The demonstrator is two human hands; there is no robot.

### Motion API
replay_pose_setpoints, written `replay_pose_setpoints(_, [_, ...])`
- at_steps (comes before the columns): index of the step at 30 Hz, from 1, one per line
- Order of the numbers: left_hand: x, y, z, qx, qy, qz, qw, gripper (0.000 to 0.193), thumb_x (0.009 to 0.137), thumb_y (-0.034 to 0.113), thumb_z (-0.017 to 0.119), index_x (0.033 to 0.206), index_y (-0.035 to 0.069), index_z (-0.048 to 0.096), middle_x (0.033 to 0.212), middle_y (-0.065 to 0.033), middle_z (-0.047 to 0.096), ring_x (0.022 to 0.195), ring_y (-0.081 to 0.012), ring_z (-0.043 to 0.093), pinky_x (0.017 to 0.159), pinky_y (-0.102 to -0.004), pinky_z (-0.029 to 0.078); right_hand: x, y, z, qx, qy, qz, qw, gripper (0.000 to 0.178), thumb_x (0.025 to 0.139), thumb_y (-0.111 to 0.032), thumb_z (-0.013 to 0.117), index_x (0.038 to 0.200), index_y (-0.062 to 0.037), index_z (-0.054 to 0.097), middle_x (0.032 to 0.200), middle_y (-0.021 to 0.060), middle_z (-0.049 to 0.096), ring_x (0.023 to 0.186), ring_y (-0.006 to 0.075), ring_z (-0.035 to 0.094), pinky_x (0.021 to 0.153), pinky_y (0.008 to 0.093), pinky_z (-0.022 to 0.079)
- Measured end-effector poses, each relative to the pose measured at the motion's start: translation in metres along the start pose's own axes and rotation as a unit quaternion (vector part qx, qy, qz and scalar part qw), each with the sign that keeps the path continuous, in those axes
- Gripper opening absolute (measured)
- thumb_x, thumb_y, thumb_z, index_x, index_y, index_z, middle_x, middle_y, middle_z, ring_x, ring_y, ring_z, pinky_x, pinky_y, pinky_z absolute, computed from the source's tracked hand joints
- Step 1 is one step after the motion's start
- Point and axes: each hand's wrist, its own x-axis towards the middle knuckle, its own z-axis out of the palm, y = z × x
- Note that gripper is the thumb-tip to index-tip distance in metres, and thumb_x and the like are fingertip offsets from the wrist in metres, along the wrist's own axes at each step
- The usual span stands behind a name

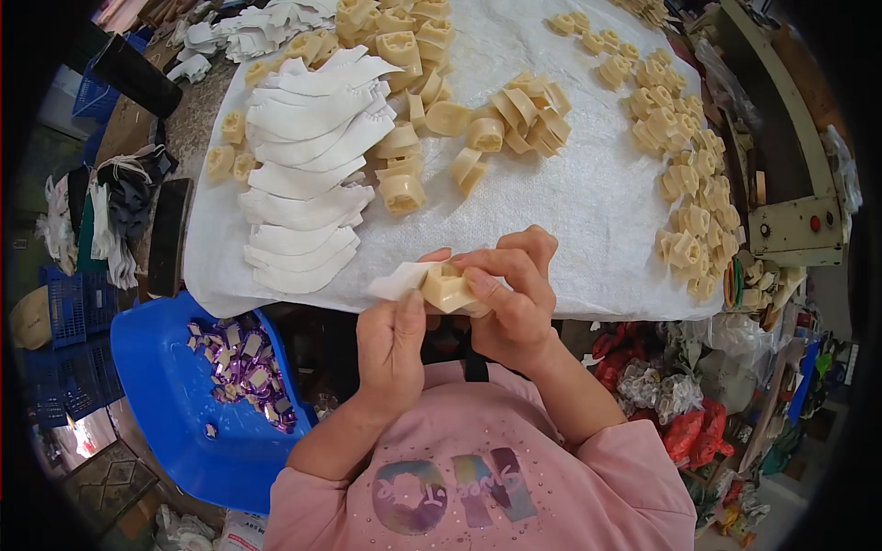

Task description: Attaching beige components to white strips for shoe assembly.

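Just in front of my body, at the near edge of the table, both hands hold a cream plastic shoe heel [447, 289]. My left hand [393, 347] pinches a white cover piece [401, 281] against the heel's left side, thumb upright. My right hand [517, 303] grips the heel from the right, its thumb and fingers closed round it. Beyond my left hand lies a fanned stack of curved white cover pieces [308, 197]. Loose cream heels [401, 186] lie beside that stack, and a heap of curved cream heels [533, 115] sits farther right.
A white woven sheet [570, 230] covers the table. Many cream heels [694, 197] line its right side. A blue plastic tub [165, 404] holding purple-and-gold wrapped pieces stands below left. A dark phone-like slab [170, 237] lies left; a cream machine frame [797, 234] stands right.
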Motion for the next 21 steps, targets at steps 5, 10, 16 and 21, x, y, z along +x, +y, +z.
replay_pose_setpoints(5, [0.002,0.003,-0.015,0.093,0.038,0.038,0.994,0.032,0.098,0.016,0.043,0.113,-0.009,0.056,0.096,-0.0111,0.064,0.081,-0.0113,0.06,0.069,-0.023,0.049,0.005,-0.003,-0.009,-0.019,-0.025,0.009,0.999,0.034,0.06,-0.003,0.065,0.092,-0.0114,0.058,0.091,0.0023,0.062,0.077,0.0215,0.048,0.073,0.0411,0.026])
replay_pose_setpoints(10, [0.001,0.007,-0.014,0.17,0.06,0.039,0.983,0.024,0.094,0.011,0.05,0.102,-0.009,0.061,0.09,-0.0112,0.065,0.081,-0.0121,0.058,0.073,-0.0231,0.045,0.02,-0.017,-0.02,-0.118,-0.132,0.047,0.983,0.027,0.059,-0.005,0.065,0.084,-0.0113,0.06,0.082,0.0002,0.055,0.078,0.0206,0.048,0.075,0.0442,0.025])
replay_pose_setpoints(16, [-0.001,0.002,-0.008,0.249,0.053,0.077,0.964,0.021,0.093,0.009,0.05,0.099,-0.007,0.062,0.088,-0.0123,0.064,0.079,-0.0145,0.058,0.072,-0.0238,0.044,0.021,-0.02,-0.024,-0.128,-0.209,0.092,0.965,0.02,0.058,-0.004,0.063,0.076,-0.0104,0.057,0.076,0.0012,0.046,0.078,0.0209,0.046,0.075,0.0446,0.024])
replay_pose_setpoints(21, [0.004,-0.015,-0.012,0.304,0.039,0.226,0.925,0.02,0.092,0.007,0.048,0.099,-0.006,0.062,0.089,-0.016,0.063,0.08,-0.0194,0.059,0.072,-0.0257,0.045,0.018,-0.016,-0.021,-0.107,-0.213,0.048,0.97,0.02,0.057,-0.004,0.062,0.075,-0.0097,0.054,0.077,0.0024,0.044,0.077,0.0211,0.044,0.075,0.043,0.024])
